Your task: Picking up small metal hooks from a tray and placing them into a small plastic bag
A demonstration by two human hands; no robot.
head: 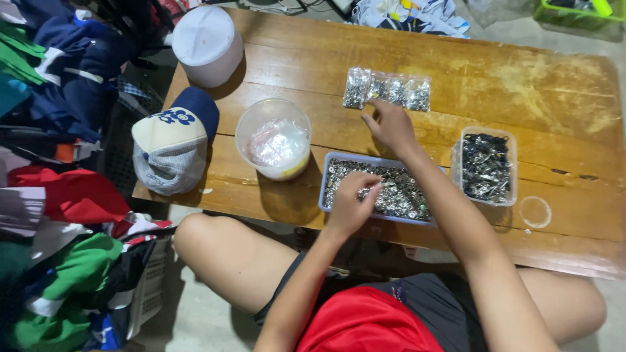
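Reaching to twelve o'clock, your right hand (pixel 390 125) lies with fingers spread, their tips on the near edge of a row of small clear bags (pixel 387 90) of silver bits on the wooden table (pixel 521 91). Your left hand (pixel 352 199) is curled over the blue tray (pixel 378 189) of silver rings, fingertips pinched, perhaps on a ring, though I cannot tell. At three o'clock of the tray sits a clear box (pixel 486 167) of dark clips. At nine o'clock stands a round tub (pixel 273 138), then a cap (pixel 173 140).
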